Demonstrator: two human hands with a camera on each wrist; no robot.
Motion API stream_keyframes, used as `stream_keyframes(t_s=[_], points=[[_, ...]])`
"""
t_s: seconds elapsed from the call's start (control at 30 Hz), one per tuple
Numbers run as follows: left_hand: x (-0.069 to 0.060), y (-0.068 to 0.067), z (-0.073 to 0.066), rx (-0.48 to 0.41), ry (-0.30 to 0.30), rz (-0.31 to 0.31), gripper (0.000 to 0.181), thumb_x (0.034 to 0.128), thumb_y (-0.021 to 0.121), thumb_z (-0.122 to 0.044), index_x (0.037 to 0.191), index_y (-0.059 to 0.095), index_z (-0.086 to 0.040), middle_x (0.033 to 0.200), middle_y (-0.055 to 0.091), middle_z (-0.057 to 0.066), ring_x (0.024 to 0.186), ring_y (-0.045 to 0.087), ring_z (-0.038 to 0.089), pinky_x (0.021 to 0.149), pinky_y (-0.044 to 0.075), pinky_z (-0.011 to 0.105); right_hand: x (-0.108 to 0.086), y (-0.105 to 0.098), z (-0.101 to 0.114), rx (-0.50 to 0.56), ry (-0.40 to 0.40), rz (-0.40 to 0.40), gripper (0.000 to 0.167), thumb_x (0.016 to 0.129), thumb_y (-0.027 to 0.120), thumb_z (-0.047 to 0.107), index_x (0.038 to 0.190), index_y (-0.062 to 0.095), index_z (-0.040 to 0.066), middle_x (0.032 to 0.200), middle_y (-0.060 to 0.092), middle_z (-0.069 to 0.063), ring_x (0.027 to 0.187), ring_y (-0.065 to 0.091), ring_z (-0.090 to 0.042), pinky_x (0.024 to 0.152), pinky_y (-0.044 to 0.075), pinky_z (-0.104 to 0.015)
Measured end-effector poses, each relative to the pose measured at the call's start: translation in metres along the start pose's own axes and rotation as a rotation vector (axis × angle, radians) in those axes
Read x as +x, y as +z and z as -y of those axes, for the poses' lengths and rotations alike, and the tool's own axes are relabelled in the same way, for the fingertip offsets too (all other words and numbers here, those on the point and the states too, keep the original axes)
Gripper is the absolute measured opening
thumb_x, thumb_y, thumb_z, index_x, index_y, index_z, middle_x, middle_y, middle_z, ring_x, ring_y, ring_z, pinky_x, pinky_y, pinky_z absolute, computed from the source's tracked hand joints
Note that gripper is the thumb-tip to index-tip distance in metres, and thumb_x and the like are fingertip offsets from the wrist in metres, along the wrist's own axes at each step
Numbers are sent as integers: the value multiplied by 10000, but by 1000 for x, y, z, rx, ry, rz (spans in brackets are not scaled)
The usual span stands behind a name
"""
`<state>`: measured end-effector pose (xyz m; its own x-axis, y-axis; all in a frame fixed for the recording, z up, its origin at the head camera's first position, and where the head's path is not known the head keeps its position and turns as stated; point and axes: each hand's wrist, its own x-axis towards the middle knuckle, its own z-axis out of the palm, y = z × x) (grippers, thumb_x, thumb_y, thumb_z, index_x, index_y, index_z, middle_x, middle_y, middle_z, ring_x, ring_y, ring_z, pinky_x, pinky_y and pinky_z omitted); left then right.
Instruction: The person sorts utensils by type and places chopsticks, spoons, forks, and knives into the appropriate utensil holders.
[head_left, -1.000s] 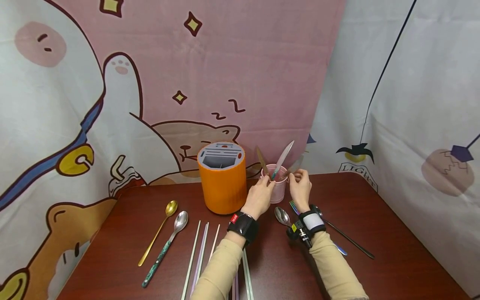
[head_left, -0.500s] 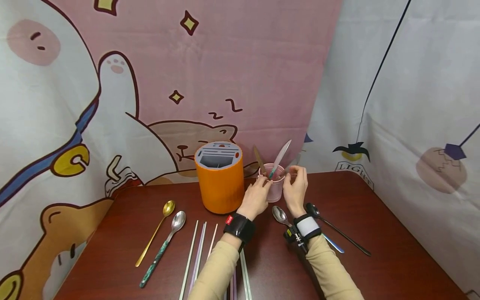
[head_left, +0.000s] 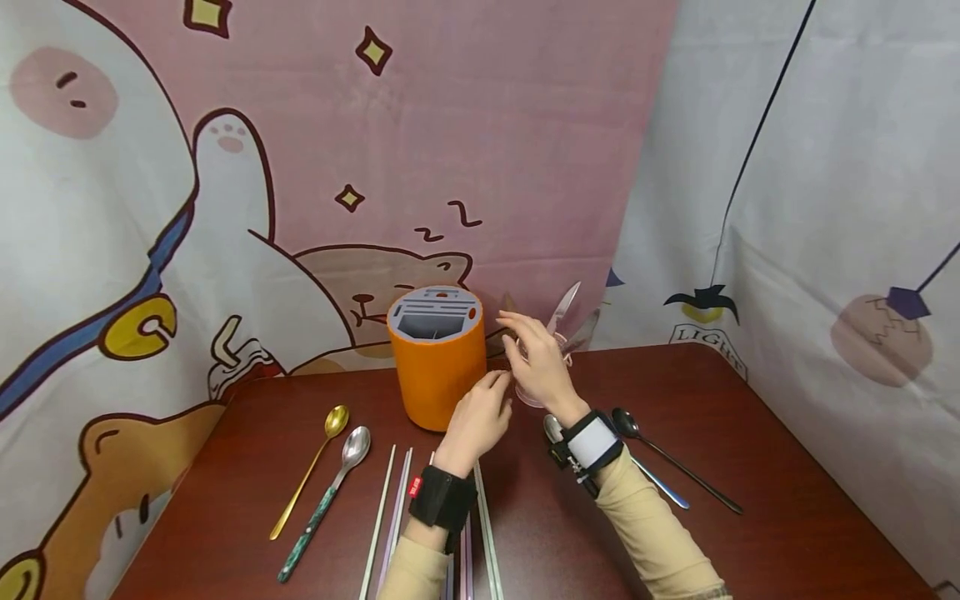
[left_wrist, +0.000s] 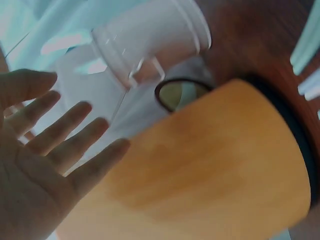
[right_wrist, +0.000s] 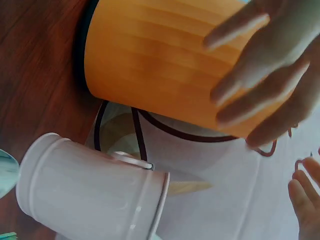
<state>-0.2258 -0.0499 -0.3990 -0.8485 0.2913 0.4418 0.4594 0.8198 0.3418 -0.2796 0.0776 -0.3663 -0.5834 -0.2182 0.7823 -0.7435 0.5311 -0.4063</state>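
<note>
From here I see the left hand [head_left: 474, 421], fingers spread apart, before the orange slotted utensil holder [head_left: 438, 379]. The right hand [head_left: 542, 362], fingers also apart, partly hides the pink bucket [right_wrist: 95, 195] by the worktop's [head_left: 780, 467] back edge (knives [head_left: 563, 307] poke out, blades up); whether it touches the rim, I can't tell.

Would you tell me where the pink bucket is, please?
The pink bucket stands near the back of the table, right of the orange container in the head view, partly hidden by the right hand.
</note>
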Motion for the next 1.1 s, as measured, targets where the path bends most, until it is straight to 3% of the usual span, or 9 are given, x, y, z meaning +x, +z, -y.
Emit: stream_keyframes(t_s=[0.13,0.23,0.33,0.43,0.57,0.77,0.87,0.93,1.1], points=[[-14,-16,5,-45,-26,-2,313,941,585,-193,1220,602,-51,1105,667,118,860,691,267,706,567,369,6,8,6,-80,-59,156,318,947,555,140,1248,604,52,1334,575,-94,1251,516,-240,997,465,-392],[-21,-28,9,-56,-21,-16,234,947,578,-220,1120,640,-75,950,690,72,753,679,220,635,542,312,8,14,9,-112,-107,223,349,949,561,171,1279,585,62,1371,544,-102,1300,476,-264,1060,423,-404],[-29,-40,15,-65,-39,-33,216,947,577,-230,1086,659,-86,936,705,55,778,682,217,659,544,328,9,21,13,-144,-140,268,370,947,571,190,1302,575,86,1398,522,-91,1328,450,-265,1082,401,-402],[-39,-52,28,-80,-88,-71,244,947,578,-220,1113,667,-66,1024,718,90,884,693,258,750,557,402,8,26,14,-164,-155,273,365,939,585,177,1297,588,109,1389,529,-77,1324,452,-252,1078,407,-388],[-54,-62,54,-92,-194,-141,257,952,570,-198,1120,665,-28,1058,711,145,929,686,296,787,546,446,9,29,13,-163,-173,241,337,930,592,141,1264,619,112,1356,557,-73,1297,480,-247,1072,414,-369],[-78,-76,96,22,-429,-202,252,945,558,-167,1110,647,2,1024,695,224,839,656,421,672,510,516,11,27,14,-147,-154,230,317,938,570,120,1248,635,115,1345,571,-68,1269,498,-227,1068,418,-358],[-89,-88,112,97,-537,-158,263,916,555,-130,1113,626,30,1011,666,294,820,625,517,611,484,572,11,26,14,-144,-154,226,310,935,571,109,1237,642,109,1331,583,-77,1243,512,-226,1053,432,-361],[-93,-97,123,129,-587,-86,267,895,552,-100,1098,613,61,988,647,329,781,615,528,581,474,570,12,26,14,-143,-155,221,308,931,577,101,1230,647,105,1323,589,-81,1227,522,-229,1045,439,-360],[-95,-116,151,132,-679,219,291,874,549,-121,1070,594,89,1000,615,348,797,616,460,629,479,541,11,26,14,-157,-143,220,309,927,577,96,1227,650,113,1319,592,-69,1191,535,-226,1024,454,-353]])
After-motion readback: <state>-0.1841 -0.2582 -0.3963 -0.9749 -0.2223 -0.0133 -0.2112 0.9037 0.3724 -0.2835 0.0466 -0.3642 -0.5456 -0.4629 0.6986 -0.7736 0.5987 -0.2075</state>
